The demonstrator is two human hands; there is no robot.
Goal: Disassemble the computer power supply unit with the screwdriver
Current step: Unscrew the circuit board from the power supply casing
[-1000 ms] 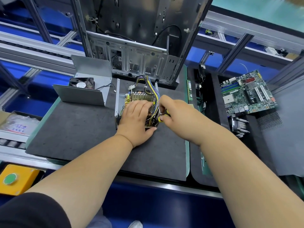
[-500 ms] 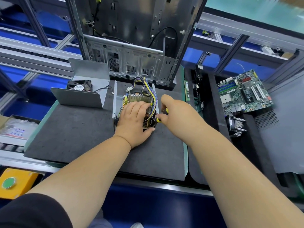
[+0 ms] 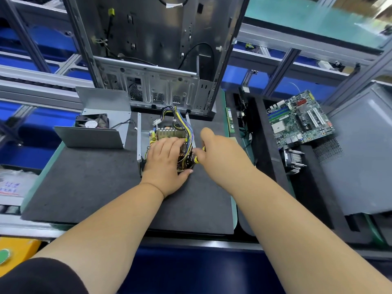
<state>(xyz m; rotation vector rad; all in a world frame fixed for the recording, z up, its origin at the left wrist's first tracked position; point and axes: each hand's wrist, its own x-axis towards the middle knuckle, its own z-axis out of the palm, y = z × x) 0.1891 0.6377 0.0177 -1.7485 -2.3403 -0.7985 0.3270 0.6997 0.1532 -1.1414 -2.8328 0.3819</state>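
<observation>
The left hand (image 3: 167,164) presses flat on the opened power supply (image 3: 169,134). The right hand (image 3: 216,149) grips the screwdriver (image 3: 196,159) at its right edge — likely a board screw, needing steady downward turning.

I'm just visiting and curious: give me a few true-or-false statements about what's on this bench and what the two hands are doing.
1. The left hand rests on the opened power supply unit. True.
2. The right hand is empty. False: it grips a yellow-handled screwdriver.
3. The green motherboard lies to the right of the grey mat. True.
4. The fan is still inside the unit. False: it sits in the removed metal cover to the left.
5. The computer case lies flat. False: it stands upright behind the unit.
</observation>
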